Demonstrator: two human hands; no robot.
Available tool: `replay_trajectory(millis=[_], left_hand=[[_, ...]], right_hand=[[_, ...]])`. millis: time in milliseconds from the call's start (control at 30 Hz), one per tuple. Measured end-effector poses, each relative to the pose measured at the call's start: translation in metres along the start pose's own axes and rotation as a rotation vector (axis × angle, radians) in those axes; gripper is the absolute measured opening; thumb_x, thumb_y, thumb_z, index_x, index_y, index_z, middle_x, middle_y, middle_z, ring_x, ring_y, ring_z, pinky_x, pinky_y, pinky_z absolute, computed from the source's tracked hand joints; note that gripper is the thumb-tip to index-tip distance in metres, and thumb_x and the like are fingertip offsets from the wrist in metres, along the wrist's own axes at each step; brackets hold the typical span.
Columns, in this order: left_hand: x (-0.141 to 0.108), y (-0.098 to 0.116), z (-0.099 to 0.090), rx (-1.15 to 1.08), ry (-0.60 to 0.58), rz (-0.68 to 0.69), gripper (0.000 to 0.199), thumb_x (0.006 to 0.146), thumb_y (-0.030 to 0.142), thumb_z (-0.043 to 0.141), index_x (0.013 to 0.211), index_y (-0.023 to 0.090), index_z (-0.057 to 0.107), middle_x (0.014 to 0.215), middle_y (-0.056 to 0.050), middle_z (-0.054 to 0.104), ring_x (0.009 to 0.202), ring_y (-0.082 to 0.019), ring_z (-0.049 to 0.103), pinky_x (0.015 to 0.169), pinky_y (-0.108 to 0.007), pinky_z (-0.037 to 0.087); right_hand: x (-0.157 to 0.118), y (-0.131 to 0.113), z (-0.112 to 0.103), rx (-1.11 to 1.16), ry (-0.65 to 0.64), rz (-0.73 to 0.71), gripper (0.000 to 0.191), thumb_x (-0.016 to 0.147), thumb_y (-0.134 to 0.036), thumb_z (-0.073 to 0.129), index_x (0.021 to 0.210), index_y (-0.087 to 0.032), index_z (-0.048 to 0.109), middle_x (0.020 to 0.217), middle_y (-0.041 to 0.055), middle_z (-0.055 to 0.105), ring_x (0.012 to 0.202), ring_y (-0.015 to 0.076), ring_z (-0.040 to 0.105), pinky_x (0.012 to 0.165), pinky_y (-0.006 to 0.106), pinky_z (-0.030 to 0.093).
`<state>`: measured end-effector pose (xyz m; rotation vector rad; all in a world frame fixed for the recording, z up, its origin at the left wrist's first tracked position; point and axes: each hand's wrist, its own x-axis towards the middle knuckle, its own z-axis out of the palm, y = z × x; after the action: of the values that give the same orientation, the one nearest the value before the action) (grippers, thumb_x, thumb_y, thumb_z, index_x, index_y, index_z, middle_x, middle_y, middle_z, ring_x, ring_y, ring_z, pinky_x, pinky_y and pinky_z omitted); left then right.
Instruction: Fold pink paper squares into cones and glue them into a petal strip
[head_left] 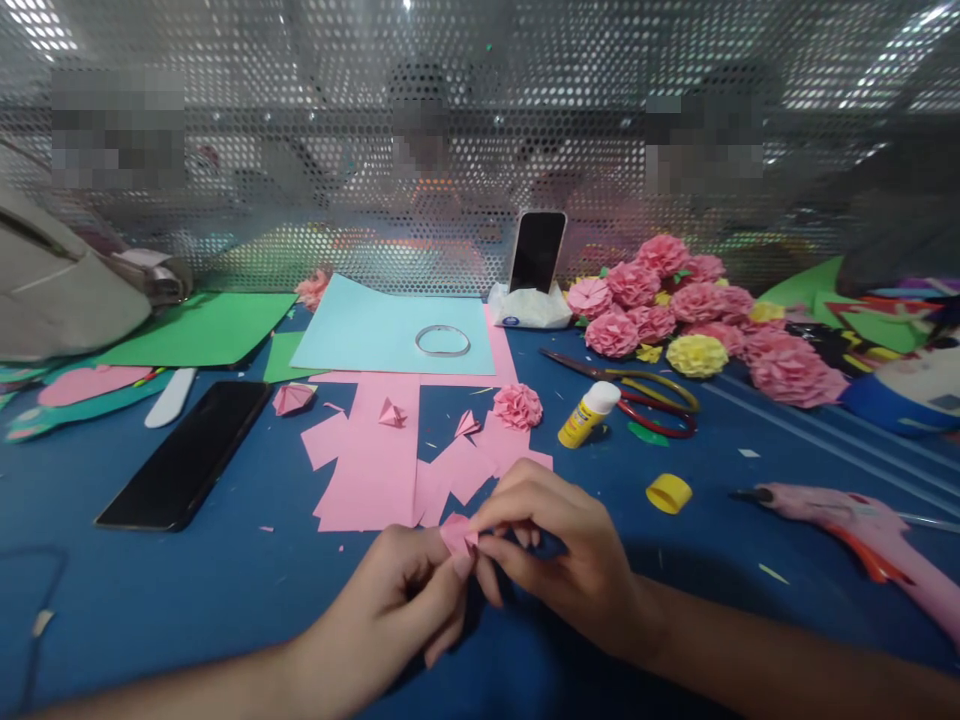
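A small folded piece of pink paper [458,535] is held between my two hands, close to the table's near side. My left hand [409,590] pinches its lower left part between thumb and fingers. From the right, the fingertips of my right hand [566,550] grip its other edge. Just beyond lie loose pink paper squares and strips [375,470]. Small folded pink pieces [391,412] rest on them, and a finished-looking pink paper flower [517,406] sits to their right. A bulkier folded pink piece [293,398] lies at the left.
A yellow glue stick [581,420] stands beyond my right hand, with its yellow cap [669,493] nearby. Scissors [652,395], a pink glue gun [847,520] and paper flowers [652,290] occupy the right. A black phone [187,455] lies left; another phone [537,252] leans upright behind.
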<state>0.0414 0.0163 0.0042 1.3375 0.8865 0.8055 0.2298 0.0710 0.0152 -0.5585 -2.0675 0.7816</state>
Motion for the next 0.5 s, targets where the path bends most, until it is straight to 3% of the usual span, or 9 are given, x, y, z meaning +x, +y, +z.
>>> replay_trajectory(millis=[167, 300, 400, 500], left_hand=[[0.0017, -0.0007, 0.0026, 0.059, -0.001, -0.023, 0.062, 0.098, 0.064, 0.037, 0.083, 0.011, 0.065, 0.045, 0.006, 0.041, 0.041, -0.008, 0.034, 0.047, -0.02, 0.03], [0.0034, 0.0012, 0.0034, 0.104, -0.003, -0.028, 0.065, 0.097, 0.068, 0.033, 0.064, 0.015, 0.053, 0.045, 0.004, 0.041, 0.042, -0.008, 0.035, 0.047, -0.02, 0.03], [0.0036, 0.0028, 0.0045, 0.144, -0.018, -0.035, 0.066, 0.096, 0.069, 0.031, 0.057, 0.018, 0.042, 0.046, 0.003, 0.041, 0.043, -0.008, 0.035, 0.047, -0.02, 0.029], [0.0027, 0.0027, 0.005, 0.14, -0.021, -0.044, 0.067, 0.096, 0.071, 0.032, 0.058, 0.017, 0.045, 0.046, 0.003, 0.04, 0.043, -0.008, 0.034, 0.046, -0.02, 0.027]], right_hand=[[0.0017, 0.0024, 0.003, 0.053, 0.037, -0.06, 0.011, 0.089, -0.01, 0.067, 0.093, -0.02, 0.067, 0.072, -0.0012, 0.067, 0.069, 0.0126, 0.056, 0.063, 0.023, 0.046], [0.0028, 0.0037, 0.0058, 0.068, 0.065, -0.093, 0.016, 0.084, -0.005, 0.068, 0.087, -0.019, 0.065, 0.066, -0.0026, 0.064, 0.067, 0.012, 0.054, 0.063, 0.023, 0.045], [0.0009, 0.0029, 0.0078, 0.069, 0.065, -0.031, 0.016, 0.079, -0.004, 0.068, 0.08, -0.019, 0.062, 0.069, -0.0023, 0.06, 0.064, 0.0109, 0.051, 0.058, 0.023, 0.041], [-0.0016, 0.0012, 0.0087, 0.076, 0.06, 0.047, 0.017, 0.077, -0.003, 0.067, 0.076, -0.019, 0.058, 0.068, -0.0034, 0.055, 0.061, 0.0096, 0.048, 0.054, 0.022, 0.037]])
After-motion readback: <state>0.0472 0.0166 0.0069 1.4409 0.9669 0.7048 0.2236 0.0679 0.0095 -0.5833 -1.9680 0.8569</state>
